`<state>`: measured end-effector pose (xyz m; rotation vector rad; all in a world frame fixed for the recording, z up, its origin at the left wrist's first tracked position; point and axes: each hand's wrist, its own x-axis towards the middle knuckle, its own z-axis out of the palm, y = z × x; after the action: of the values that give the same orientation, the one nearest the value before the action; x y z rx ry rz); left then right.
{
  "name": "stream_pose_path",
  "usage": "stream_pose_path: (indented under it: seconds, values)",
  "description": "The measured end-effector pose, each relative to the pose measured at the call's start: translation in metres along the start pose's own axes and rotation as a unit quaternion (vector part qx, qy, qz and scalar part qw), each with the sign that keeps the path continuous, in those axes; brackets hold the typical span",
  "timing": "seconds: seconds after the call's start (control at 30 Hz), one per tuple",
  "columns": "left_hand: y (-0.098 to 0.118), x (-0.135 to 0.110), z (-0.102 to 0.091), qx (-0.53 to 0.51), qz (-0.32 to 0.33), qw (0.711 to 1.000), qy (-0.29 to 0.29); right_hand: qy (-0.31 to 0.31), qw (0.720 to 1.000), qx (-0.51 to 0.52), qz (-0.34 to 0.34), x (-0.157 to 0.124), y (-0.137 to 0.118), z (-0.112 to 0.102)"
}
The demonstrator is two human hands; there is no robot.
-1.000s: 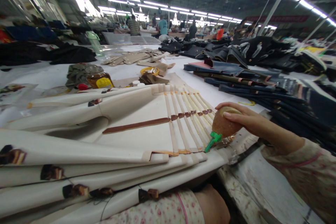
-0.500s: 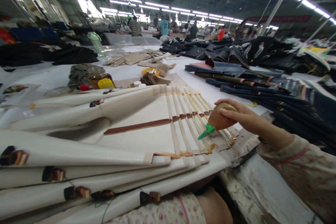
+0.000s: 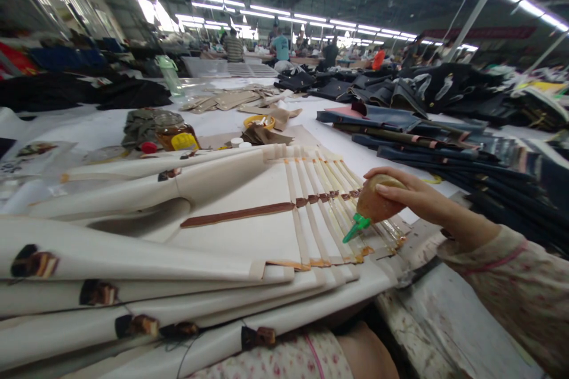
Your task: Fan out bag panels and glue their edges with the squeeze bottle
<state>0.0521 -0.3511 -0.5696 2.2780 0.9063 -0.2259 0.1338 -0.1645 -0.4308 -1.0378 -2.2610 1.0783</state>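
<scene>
My right hand point(image 3: 400, 192) is wrapped around a squeeze glue bottle point(image 3: 377, 204) of amber colour. Its green nozzle point(image 3: 357, 227) points down and left, close over the layered edges of cream leather-like panels point(image 3: 240, 243). Wet, yellowish glue point(image 3: 365, 251) shines along several of these edges. A brown strip point(image 3: 235, 215) crosses the top panel, and short brown pieces show on the layers beside it. At the bottom, my left hand point(image 3: 371, 352) shows only around the wrist, below a flowered sleeve, beside the lowest panel; its fingers are hidden.
Dark blue folded pieces point(image 3: 440, 154) are stacked to the right. Behind the panels stand a jar of amber liquid point(image 3: 171, 130), a yellow bowl point(image 3: 259, 122) and a green bottle point(image 3: 170, 76). Tan pieces point(image 3: 226, 98) lie farther back. Several people work in the distance.
The view has shifted slightly, moving most things a little rightward. The glue bottle's nozzle sits slightly lower against the strips, still in my right hand.
</scene>
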Motion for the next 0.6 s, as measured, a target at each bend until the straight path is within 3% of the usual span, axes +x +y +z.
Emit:
stream_pose_path:
  seconds: [0.2,0.4,0.6]
  values:
    - [0.002,-0.009,-0.005,-0.01,-0.001,1.0,0.027,0.096,0.995,0.0,-0.037,0.021,0.005,0.007]
    - [0.003,-0.009,-0.008,-0.015,-0.003,0.999,0.049,0.074,0.996,-0.008,-0.054,0.023,0.008,0.005]
    - [0.004,-0.009,-0.008,-0.012,0.003,0.998,0.055,0.109,0.991,-0.021,-0.073,0.022,0.009,0.004]
